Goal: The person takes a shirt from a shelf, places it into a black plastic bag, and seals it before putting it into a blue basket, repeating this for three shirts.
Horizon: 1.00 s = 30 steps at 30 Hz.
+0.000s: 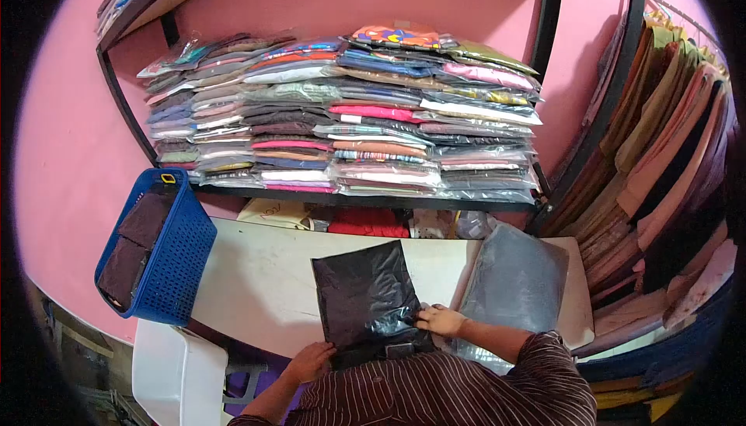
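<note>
A dark folded garment in a shiny clear plastic bag [361, 286] lies on the white table in front of me. At its lower left corner, my left hand [312, 361] grips the edge with its fingers together. My right hand [440, 320] is closed on the right edge, a little higher up. The near end of the bag lies against my striped shirt, where a small rectangular shape shows. To the right, a stack of clear plastic bags [517, 278] rests on the table, partly under my right forearm.
A blue basket [175, 259] with dark folded cloth stands at the left, by a white plastic chair [179, 372]. Above the table's back edge, a shelf [373, 199] bears several stacks of bagged clothes [373, 127]. Hanging garments [660, 139] line the right side.
</note>
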### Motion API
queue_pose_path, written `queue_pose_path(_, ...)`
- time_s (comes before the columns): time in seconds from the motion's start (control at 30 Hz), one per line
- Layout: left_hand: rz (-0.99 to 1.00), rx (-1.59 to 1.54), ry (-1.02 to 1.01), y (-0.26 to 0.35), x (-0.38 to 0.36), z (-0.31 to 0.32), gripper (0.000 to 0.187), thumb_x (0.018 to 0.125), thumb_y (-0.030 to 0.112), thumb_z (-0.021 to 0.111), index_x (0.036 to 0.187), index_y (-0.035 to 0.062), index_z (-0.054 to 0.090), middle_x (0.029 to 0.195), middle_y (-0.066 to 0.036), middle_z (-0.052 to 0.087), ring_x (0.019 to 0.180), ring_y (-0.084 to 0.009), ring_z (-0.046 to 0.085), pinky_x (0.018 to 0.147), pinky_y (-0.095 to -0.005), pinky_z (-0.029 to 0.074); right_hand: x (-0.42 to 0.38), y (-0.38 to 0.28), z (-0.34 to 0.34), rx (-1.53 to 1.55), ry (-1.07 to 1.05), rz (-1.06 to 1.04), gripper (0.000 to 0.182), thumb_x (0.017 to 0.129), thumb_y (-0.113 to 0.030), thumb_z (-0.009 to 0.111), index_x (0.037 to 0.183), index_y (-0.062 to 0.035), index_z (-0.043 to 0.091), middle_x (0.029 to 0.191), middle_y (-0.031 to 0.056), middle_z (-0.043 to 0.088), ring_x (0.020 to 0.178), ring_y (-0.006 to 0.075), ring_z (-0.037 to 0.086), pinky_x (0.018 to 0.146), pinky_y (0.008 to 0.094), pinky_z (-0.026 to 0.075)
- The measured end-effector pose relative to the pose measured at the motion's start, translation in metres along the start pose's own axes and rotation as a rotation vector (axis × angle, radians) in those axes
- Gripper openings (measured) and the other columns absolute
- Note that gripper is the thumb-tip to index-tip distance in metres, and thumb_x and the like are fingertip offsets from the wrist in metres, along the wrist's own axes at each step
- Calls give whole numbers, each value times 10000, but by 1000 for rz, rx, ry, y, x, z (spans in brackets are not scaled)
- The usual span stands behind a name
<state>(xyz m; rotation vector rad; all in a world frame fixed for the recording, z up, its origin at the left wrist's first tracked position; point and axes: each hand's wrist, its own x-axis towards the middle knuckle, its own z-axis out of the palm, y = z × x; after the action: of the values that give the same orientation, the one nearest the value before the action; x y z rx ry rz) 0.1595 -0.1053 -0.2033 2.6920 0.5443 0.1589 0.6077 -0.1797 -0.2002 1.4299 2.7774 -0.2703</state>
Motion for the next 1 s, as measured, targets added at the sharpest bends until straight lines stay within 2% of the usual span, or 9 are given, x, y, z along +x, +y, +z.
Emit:
queue_pose_path(0.2,-5,-54,-142,3,-3,21,539,805,70,530,1336,58,445,1347,-186,471,1250,-339,450,1055,-424,361,-7,-15,18,70,16,-100,273,813,-145,494,1070,-140,584,1033,61,539,1015,246,557,844,382,490)
queue_pose_path(0.43,11,-17,-18,17,-6,15,527,793,29,504,1315,88,470,1343,-178,480,1236,-326,465,1051,-426,366,-6,-16,6,160,-5,-47,191,837,-177,485,957,-105,616,1014,73,554,1008,277,566,817,368,508)
queue_pose_path(0.47,18,-27,-15,8,-6,25,527,793,29,504,1315,88,470,1343,-178,480,1236,-326,465,1051,-426,366,-7,-15,1,199,-90,-25,188,810,-159,537,972,-94,609,1116,73,553,1046,306,560,856,388,499)
queue_pose_path(0.57,-27,-46,-76,-6,-10,50,501,768,26,528,1265,81,518,1317,-182,502,1210,-333,485,1036,-433,379,-9,-14,3,191,-50,-55,179,806,-155,543,962,-97,608,1108,79,554,1044,299,561,865,388,494)
queue_pose_path(0.73,-171,-279,181,24,-1,18,348,752,38,558,1092,54,631,1141,-164,605,1076,-320,565,948,-431,441,-6,-6,12,461,23,-14,130,772,-105,588,898,-73,574,937,110,600,964,304,583,817,394,478)
queue_pose_path(0.8,-210,-252,255,27,5,14,320,766,40,547,1073,46,637,1059,-144,637,996,-283,606,899,-402,468,-5,-7,12,856,168,322,135,790,-44,588,916,-71,547,909,112,613,904,267,605,801,354,468)
queue_pose_path(0.87,-691,-859,382,18,8,23,207,845,79,518,1006,17,632,846,-71,615,792,-163,578,758,-316,470,1,-2,27,1153,290,427,98,866,1,502,943,-51,531,894,56,589,856,156,565,812,297,449)
queue_pose_path(0.93,-613,-872,494,-1,15,40,178,878,112,507,967,7,621,784,-43,573,748,-131,530,707,-292,445,6,5,39,1362,409,451,87,884,25,485,943,-28,521,867,13,550,853,120,520,824,276,434)
queue_pose_path(1.0,-490,-878,610,-6,29,40,188,912,146,496,927,-3,610,723,-15,531,704,-99,482,656,-268,420,14,5,58,1324,469,495,75,888,7,500,939,-43,525,870,-1,533,845,103,499,801,258,424)
